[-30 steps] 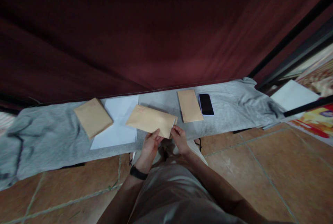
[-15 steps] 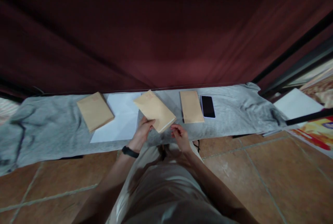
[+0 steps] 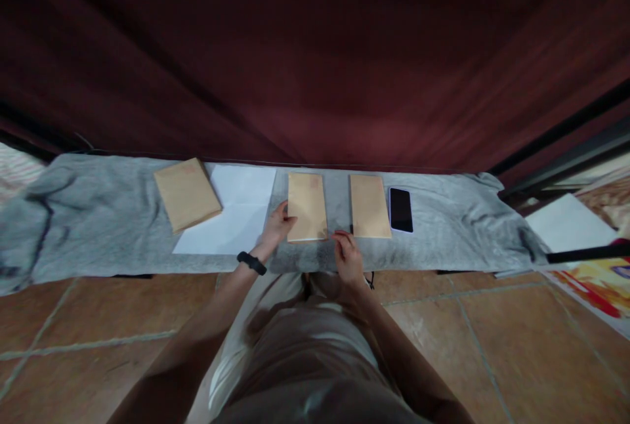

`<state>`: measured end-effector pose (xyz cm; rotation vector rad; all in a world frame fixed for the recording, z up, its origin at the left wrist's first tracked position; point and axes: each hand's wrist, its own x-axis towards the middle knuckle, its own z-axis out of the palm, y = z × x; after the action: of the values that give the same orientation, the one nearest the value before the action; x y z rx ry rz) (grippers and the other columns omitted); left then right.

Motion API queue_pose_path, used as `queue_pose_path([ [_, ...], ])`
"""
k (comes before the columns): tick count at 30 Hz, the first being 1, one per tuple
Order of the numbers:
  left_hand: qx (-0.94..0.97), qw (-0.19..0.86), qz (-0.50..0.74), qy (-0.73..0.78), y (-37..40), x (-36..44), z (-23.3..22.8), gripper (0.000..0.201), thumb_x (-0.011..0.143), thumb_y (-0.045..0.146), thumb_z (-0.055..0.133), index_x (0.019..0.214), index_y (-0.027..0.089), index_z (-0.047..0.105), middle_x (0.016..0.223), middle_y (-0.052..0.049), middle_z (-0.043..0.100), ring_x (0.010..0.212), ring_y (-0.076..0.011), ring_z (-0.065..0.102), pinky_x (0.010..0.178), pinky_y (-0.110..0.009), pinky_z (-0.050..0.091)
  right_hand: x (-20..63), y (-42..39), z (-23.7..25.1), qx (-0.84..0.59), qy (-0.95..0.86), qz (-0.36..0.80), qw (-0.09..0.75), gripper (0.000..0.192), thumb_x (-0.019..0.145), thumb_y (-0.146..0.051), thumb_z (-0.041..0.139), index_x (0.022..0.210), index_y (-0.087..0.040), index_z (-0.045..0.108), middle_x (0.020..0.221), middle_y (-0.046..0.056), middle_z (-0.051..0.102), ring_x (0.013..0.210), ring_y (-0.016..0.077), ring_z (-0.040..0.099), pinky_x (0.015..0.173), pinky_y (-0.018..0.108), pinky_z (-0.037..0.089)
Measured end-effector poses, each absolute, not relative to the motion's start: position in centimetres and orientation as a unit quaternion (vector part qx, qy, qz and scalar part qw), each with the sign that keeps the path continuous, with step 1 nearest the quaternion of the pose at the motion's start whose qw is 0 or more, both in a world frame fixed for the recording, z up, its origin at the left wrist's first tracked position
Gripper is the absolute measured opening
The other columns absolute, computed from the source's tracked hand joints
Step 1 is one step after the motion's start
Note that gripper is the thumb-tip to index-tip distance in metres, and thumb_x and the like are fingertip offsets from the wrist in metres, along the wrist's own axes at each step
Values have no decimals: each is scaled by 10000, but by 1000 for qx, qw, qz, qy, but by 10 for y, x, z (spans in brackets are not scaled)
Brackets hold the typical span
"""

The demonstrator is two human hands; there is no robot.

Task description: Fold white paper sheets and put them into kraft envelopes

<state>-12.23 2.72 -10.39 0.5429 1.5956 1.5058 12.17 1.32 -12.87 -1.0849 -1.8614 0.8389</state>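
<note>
A brown paper envelope [image 3: 306,201] lies nearly straight on the grey cloth in front of me, a thin pale strip along its near edge. My left hand [image 3: 279,224], with a black band on the wrist, grips its left edge, the thumb over the top. Close to the envelope's near right corner is my right hand [image 3: 348,254], its fingers curled together; whether anything thin is pinched there I cannot make out. To the right lies a second brown envelope [image 3: 371,206]. On the left, a stack of brown envelopes [image 3: 188,194] sits at an angle, partly over white paper [image 3: 236,214].
A phone [image 3: 401,209] with a dark screen lies right of the second envelope. The grey cloth [image 3: 108,214] covers a narrow bench, with a dark red curtain [image 3: 315,83] behind. At far right are a white sheet [image 3: 571,222] and a colourful printed package [image 3: 598,286].
The middle envelope has turned from slanted to nearly straight and come down onto the cloth. My left hand has shifted to its left edge; my right hand stays near its corner.
</note>
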Motion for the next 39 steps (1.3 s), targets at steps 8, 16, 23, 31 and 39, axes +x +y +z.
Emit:
queue_pose_path([
  [8,508,182,445,714,-3,-107,-112,517,837,152,634,1352,193,625,1488,-145,530,1417,-305,482,1232,-447,336,112,21,-144,-401,-800,268,358,357,984,-130,449,1221,-225,698,1305,121,678,1245,245,610,1098,453,482],
  [16,641,134,334,678,44,-107,-118,510,1000,267,428,1495,167,500,1660,-147,373,1572,-299,259,1288,-514,170,108,16,-143,-380,-844,205,319,346,1001,-125,460,1256,-223,672,1291,99,705,1201,240,630,1052,447,453],
  [23,689,115,243,673,98,-114,-121,545,1004,336,434,1527,194,491,1642,-121,417,1582,-310,231,1293,-541,83,108,14,-139,-385,-851,186,305,374,985,-83,454,1272,-227,646,1285,84,705,1186,236,636,1039,420,447],
  [31,713,102,203,663,116,-113,-127,573,1010,332,389,1567,211,444,1631,-103,436,1560,-290,295,1290,-538,97,108,14,-137,-385,-857,187,288,425,956,-60,477,1312,-249,613,1304,71,696,1177,233,634,1038,411,435],
  [39,722,95,190,659,108,-110,-131,574,1019,367,373,1570,219,440,1629,-85,442,1561,-277,294,1296,-511,75,108,13,-139,-389,-856,191,282,442,947,-65,483,1327,-249,612,1298,77,692,1182,245,623,1050,421,432],
])
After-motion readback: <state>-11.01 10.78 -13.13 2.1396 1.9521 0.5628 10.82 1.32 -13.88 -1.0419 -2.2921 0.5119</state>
